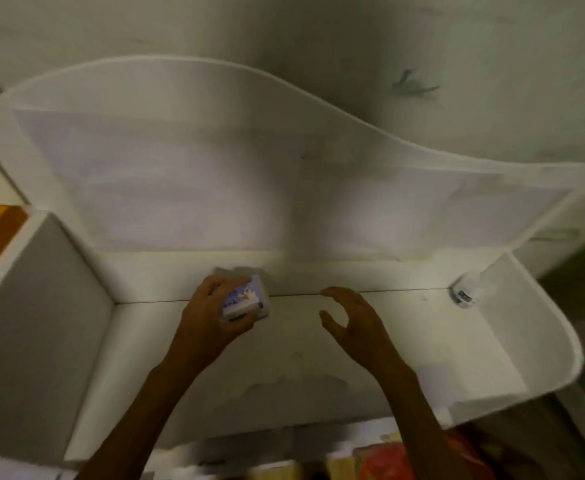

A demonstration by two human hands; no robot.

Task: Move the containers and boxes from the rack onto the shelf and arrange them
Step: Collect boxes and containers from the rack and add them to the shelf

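Two bare forearms reach up from the bottom edge toward a white shelf (318, 358), with blurred yellow and red packages (388, 459) showing just below its front lip. Nearest along the left arm, the left hand (211, 313) is curled round a small white box (246, 301), fingers wrapped over its far top corner and thumb under its near right side, so the box is pinched from both ends. That box carries a purple-blue print with a little white figure, its printed face turned up and toward the camera; its long axis runs roughly from near-left to far-right, tilted rather than square to the shelf. It sits about mid-left on the shelf, close to the seam where the shelf floor meets the back panel; whether it rests on the floor or is lifted slightly cannot be told. Just to its right, apart from it, the right hand (353, 323) hovers with fingers loosely arched and thumb spread, holding nothing. Farther right, in the back corner, stands a small white jar (466, 292), blurred. Behind everything rises the wavy-topped white back panel (215, 168), and beyond it a pale wall (318, 29).
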